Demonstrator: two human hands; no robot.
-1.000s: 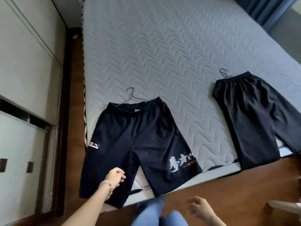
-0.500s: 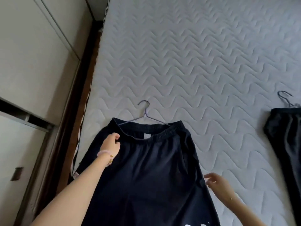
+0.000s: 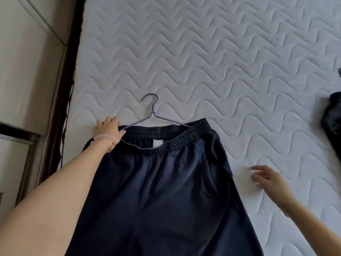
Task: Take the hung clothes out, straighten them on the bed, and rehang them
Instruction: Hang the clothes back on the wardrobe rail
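A: Starting at the left edge?
B: Pale wardrobe panels (image 3: pixel 27 71) down the left side, then a dark bed frame strip (image 3: pixel 69 80) against the quilted mattress (image 3: pixel 221 52).

A: And lower left?
B: A bare forearm stretched from the bottom left corner up to the left hand (image 3: pixel 108 129), with a pink bead bracelet (image 3: pixel 106 140) at the wrist. Fingers curled down over the left corner of the waistband, gripping the shorts (image 3: pixel 166 191) there. Hard to tell whether wire is pinched along with the cloth.

A: Wire?
B: Of the hanger (image 3: pixel 153 115), left of centre. Hook flat on the mattress above the waistband, right arm slipped into the waistband, left arm running to the thumb.

A: The shorts themselves?
B: Navy, spread flat across the centre and lower middle, waistband up-frame, legs cut off by the bottom edge. Small white label (image 3: pixel 156 144) inside the waistband.

A: Further right?
B: Right hand (image 3: pixel 267 179) at lower right, near the shorts' right side but apart from it. Fingers loosely spread, holding nothing, somewhat blurred. Touching the mattress or hovering, impossible to say.

A: Far right edge?
B: Part of a black garment (image 3: pixel 332 126) on the mattress, cut off by the frame, well apart from the shorts.
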